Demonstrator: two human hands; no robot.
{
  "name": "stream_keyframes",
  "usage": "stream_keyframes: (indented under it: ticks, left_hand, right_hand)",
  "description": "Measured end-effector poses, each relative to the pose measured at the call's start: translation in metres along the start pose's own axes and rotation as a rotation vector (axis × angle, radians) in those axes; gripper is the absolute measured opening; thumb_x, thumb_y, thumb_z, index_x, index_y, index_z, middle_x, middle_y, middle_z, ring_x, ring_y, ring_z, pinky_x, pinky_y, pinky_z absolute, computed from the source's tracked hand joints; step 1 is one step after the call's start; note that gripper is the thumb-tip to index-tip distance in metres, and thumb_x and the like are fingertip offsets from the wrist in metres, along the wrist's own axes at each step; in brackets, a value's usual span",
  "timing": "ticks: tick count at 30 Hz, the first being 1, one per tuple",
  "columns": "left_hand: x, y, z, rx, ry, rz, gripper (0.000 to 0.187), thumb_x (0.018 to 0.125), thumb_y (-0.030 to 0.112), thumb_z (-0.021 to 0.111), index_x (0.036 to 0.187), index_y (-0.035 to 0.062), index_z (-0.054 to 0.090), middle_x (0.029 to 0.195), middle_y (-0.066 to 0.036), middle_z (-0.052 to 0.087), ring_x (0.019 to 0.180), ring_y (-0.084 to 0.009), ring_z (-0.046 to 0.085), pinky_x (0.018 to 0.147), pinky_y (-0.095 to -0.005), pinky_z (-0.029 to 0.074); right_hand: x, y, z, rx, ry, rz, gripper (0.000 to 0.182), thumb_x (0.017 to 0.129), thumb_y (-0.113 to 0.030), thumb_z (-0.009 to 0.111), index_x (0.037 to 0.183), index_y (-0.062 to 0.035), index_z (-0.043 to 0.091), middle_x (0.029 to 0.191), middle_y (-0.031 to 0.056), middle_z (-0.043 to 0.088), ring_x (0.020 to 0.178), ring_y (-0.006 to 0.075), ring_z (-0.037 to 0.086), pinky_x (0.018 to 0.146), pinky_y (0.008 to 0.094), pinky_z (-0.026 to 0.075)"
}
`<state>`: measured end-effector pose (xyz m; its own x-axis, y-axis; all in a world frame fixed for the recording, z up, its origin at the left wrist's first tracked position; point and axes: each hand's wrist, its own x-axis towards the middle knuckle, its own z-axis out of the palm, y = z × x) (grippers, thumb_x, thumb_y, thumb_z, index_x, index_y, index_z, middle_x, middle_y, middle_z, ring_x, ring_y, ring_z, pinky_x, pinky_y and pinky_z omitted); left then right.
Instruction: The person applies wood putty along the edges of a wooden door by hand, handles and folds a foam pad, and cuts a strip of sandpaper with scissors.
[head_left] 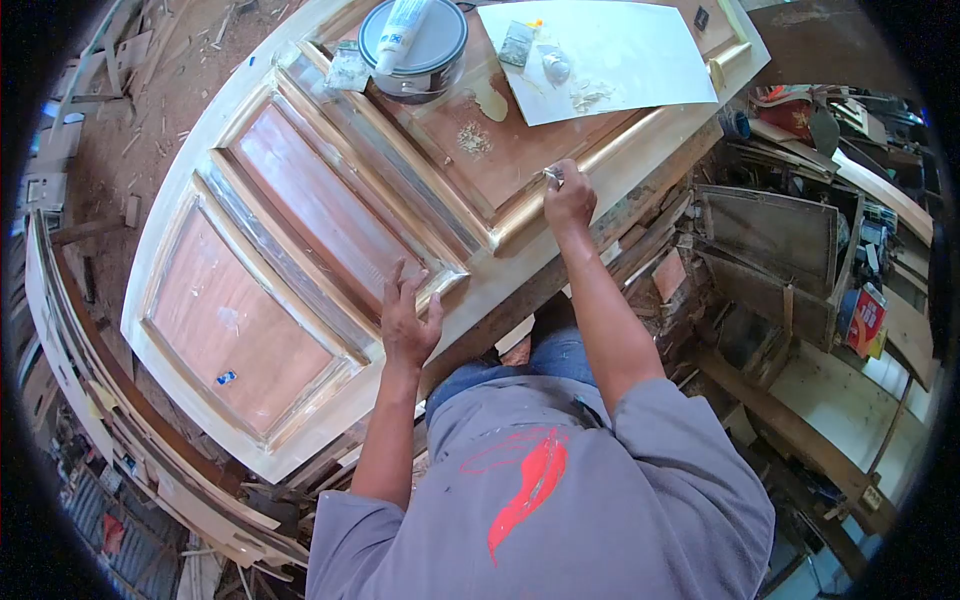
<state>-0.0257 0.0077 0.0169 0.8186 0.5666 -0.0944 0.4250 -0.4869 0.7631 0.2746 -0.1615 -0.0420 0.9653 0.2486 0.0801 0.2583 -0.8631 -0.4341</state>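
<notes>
A large wooden panel (pixel 455 290) with raised mouldings and an arched end lies in front of me. My left hand (pixel 408 318) rests by the lower end of a moulding (pixel 450 280), its fingers spread and nothing in them. Closed fingers of my right hand (pixel 570 200) hold something small and shiny, too hidden to name, against the long moulding (pixel 620 143) along the near edge. Wood shavings (pixel 474 140) lie in the recess left of that hand.
A round can (pixel 440 35) with a white tube (pixel 402 32) on its lid stands on the panel. Beside it lies a white sheet (pixel 640 60) bearing small packets and scraps. Curved boards (pixel 95 370) are at left; a wooden frame (pixel 770 235) and scrap wood are at right.
</notes>
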Motion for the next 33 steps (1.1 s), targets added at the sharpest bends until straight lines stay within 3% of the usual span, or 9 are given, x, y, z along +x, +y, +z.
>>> stream_keyframes:
  ticks: [2,5,13,16,22,25,26,29,33]
  left_hand:
    - [0.000,0.000,0.000,-0.005,-0.001,-0.004,0.041,0.090,0.013,0.076,0.129,0.0062,0.066,0.158,-0.025,0.049,0.144,-0.0454,0.051,0.117,-0.0515,0.046]
    - [0.000,-0.002,0.001,0.081,0.047,0.085,0.043,0.088,0.013,0.077,0.129,0.0048,0.066,0.156,-0.026,0.051,0.127,-0.0425,0.062,0.109,-0.0494,0.052]
    - [0.002,0.007,0.009,0.065,0.049,0.096,0.043,0.087,0.014,0.077,0.128,0.0057,0.066,0.155,-0.025,0.052,0.131,-0.0433,0.060,0.109,-0.0504,0.051]
    - [0.002,0.013,0.008,0.055,0.043,0.092,0.043,0.087,0.013,0.077,0.128,0.0057,0.067,0.154,-0.025,0.053,0.133,-0.0432,0.059,0.109,-0.0506,0.051]
    - [-0.006,0.016,0.001,0.071,0.093,0.092,0.043,0.087,0.013,0.077,0.127,0.0049,0.066,0.154,-0.024,0.053,0.138,-0.0440,0.056,0.113,-0.0511,0.049]
    - [-0.007,0.020,0.001,0.065,0.127,0.077,0.042,0.087,0.012,0.076,0.127,0.0043,0.067,0.153,-0.024,0.053,0.139,-0.0438,0.056,0.115,-0.0506,0.048]
    - [-0.008,0.022,0.000,0.059,0.139,0.064,0.042,0.087,0.012,0.076,0.127,0.0041,0.067,0.153,-0.024,0.054,0.139,-0.0436,0.056,0.115,-0.0504,0.048]
    - [-0.006,0.033,0.000,0.066,0.193,0.058,0.041,0.088,0.013,0.076,0.127,0.0039,0.067,0.152,-0.023,0.055,0.138,-0.0427,0.056,0.115,-0.0505,0.048]
    - [-0.001,0.045,0.015,0.009,0.217,-0.002,0.042,0.089,0.014,0.076,0.128,0.0036,0.066,0.150,-0.023,0.056,0.138,-0.0422,0.057,0.115,-0.0513,0.048]
  right_hand:
    - [-0.003,-0.001,0.002,0.001,0.012,-0.007,0.015,0.091,-0.009,0.075,0.102,-0.0139,0.066,0.091,0.0153,0.071,0.090,0.0403,0.070,0.077,0.0553,0.054]
    - [-0.008,-0.003,0.005,0.007,-0.005,-0.048,0.017,0.088,-0.007,0.076,0.101,-0.0132,0.066,0.089,0.0151,0.070,0.088,0.0399,0.070,0.077,0.0550,0.054]
    - [-0.059,-0.031,0.023,0.108,-0.032,-0.187,0.017,0.083,-0.005,0.076,0.094,-0.0104,0.064,0.083,0.0158,0.068,0.084,0.0409,0.069,0.074,0.0544,0.054]
    - [-0.072,-0.043,0.011,0.186,-0.169,-0.142,0.015,0.085,-0.011,0.076,0.096,-0.0100,0.065,0.083,0.0160,0.069,0.083,0.0405,0.070,0.073,0.0536,0.054]
    - [-0.066,-0.030,0.008,0.201,-0.141,-0.041,0.013,0.089,-0.016,0.080,0.097,-0.0113,0.071,0.091,0.0184,0.074,0.087,0.0404,0.073,0.075,0.0497,0.057]
    - [-0.067,-0.029,0.011,0.440,-0.205,0.089,0.014,0.090,-0.017,0.082,0.099,-0.0104,0.072,0.094,0.0154,0.076,0.086,0.0321,0.076,0.077,0.0433,0.058]
    - [-0.063,-0.021,0.017,0.679,-0.212,0.125,0.016,0.093,-0.003,0.081,0.107,-0.0058,0.075,0.095,0.0035,0.078,0.089,0.0099,0.073,0.075,0.0273,0.058]
    - [-0.044,-0.015,-0.004,1.063,-0.246,0.291,0.025,0.091,-0.001,0.081,0.115,-0.0036,0.077,0.101,0.0054,0.079,0.093,0.0111,0.074,0.082,0.0259,0.059]
    - [-0.015,0.025,-0.014,0.981,-0.388,0.251,0.032,0.093,0.002,0.080,0.124,0.0020,0.074,0.111,0.0067,0.079,0.097,0.0119,0.074,0.088,0.0240,0.059]
